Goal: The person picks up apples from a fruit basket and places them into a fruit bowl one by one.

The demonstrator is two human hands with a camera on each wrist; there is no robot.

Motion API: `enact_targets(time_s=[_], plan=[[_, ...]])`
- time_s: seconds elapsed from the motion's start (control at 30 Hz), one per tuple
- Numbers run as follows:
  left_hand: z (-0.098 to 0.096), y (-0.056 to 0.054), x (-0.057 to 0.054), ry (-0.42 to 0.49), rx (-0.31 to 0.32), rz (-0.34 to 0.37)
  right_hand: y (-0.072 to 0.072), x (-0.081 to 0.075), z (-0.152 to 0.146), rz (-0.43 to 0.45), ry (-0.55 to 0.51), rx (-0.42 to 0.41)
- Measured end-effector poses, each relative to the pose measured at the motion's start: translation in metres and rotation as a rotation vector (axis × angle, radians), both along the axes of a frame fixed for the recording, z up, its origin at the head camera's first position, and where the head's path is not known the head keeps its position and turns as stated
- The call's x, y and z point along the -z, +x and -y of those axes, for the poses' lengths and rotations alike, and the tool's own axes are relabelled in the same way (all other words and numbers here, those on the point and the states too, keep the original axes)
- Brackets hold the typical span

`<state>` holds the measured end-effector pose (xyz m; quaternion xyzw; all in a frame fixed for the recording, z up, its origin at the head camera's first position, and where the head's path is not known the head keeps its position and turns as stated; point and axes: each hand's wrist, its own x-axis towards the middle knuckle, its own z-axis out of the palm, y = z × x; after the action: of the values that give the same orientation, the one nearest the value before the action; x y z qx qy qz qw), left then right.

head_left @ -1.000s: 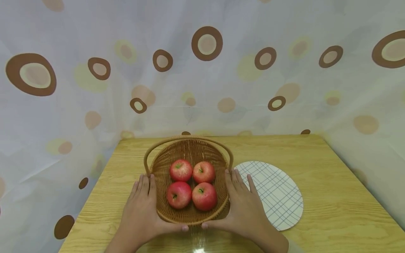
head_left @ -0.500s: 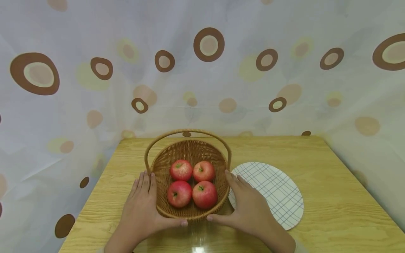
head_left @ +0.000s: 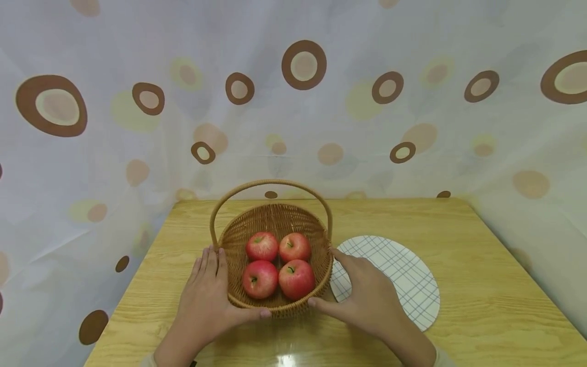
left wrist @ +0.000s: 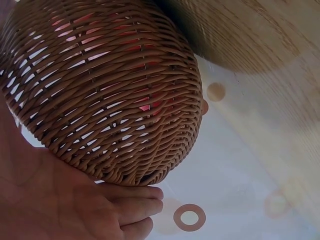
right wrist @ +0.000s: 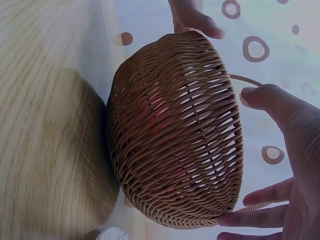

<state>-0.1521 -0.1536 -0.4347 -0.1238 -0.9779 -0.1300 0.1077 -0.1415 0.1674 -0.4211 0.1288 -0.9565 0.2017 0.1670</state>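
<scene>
A brown wicker basket [head_left: 281, 216] stands on the wooden table, its hooped handle [head_left: 270, 182] raised. Several red apples [head_left: 297, 280] lie inside it. My left hand [head_left: 204, 303] rests along the basket's left side, fingers straight and thumb reaching across the front below the rim. In the left wrist view, the palm and fingers [left wrist: 135, 210] lie close against the weave. On the other side is my right hand [head_left: 369, 293], thumb near the front rim and fingers by the right side. The right wrist view shows its fingers [right wrist: 262, 217] extended and spread beside the basket.
A round white mat or plate with blue grid lines [head_left: 387, 270] lies right of the basket, partly behind my right hand. The wooden table [head_left: 481, 285] reaches back to a pale sheet [head_left: 357, 46] patterned with brown circles, which also hangs at both sides.
My right hand has drawn slightly right and away from the basket's side. The handle stands higher in view and the front rim appears a little farther back. My left hand keeps nearly the same place.
</scene>
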Motion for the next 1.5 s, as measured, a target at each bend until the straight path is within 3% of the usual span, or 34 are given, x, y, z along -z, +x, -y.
enact_targets(time_s=[0.3, 0.53, 1.03, 1.27, 1.5], plan=[[-0.008, -0.002, -0.004, 0.031, -0.044, 0.057, -0.002, 0.001, 0.000, -0.067, -0.025, -0.037], [-0.010, -0.002, -0.005, 0.044, -0.043, 0.056, -0.003, -0.001, -0.001, -0.104, -0.049, -0.061], [-0.011, 0.004, 0.003, 0.038, -0.035, 0.015, -0.008, -0.003, 0.012, -0.154, -0.090, -0.220], [-0.011, 0.008, 0.004, 0.027, -0.039, 0.018, -0.015, -0.004, 0.023, -0.111, -0.071, -0.259], [-0.011, 0.011, 0.006, 0.023, -0.041, 0.004, -0.021, -0.003, 0.034, -0.013, -0.023, -0.274]])
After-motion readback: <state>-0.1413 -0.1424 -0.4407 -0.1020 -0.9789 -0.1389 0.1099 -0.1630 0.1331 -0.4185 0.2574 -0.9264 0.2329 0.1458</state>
